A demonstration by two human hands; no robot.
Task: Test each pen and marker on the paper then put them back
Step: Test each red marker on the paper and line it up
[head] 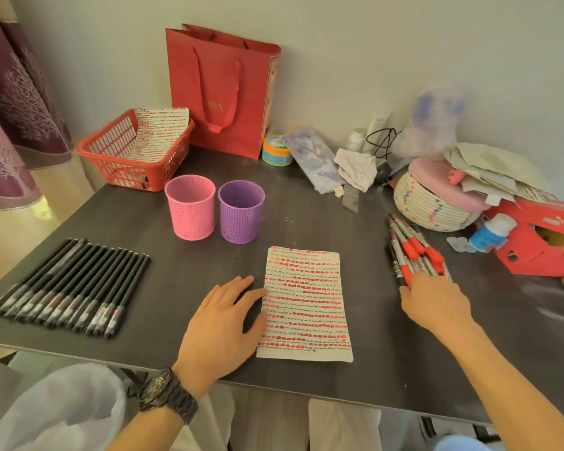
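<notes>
Beside the left edge of the paper (pixel 305 304), the left grip (pixel 222 323) is laid flat on the tabletop (pixel 388 369), fingers straight and spread, thumb at the sheet's margin; nothing is held in it. Right of the paper, the right grip (pixel 437 301) is stretched onto the near ends of a loose bundle of markers (pixel 414 252), fingers extended and touching them, with none seen to be pinched yet. Black pens (pixel 72 288) are set out in a row well left of the paper, and a pink cup (pixel 190 211) and a purple cup (pixel 241 211) are stood just behind it. The step in hand is judged to be the picking of one marker. It is best done if a single barrel at the bundle's edge is separated and pinched, so that its neighbours are not rolled away; the paper should be pinned by the left grip, and a free strip sought, since the sheet is almost covered with red marks.
</notes>
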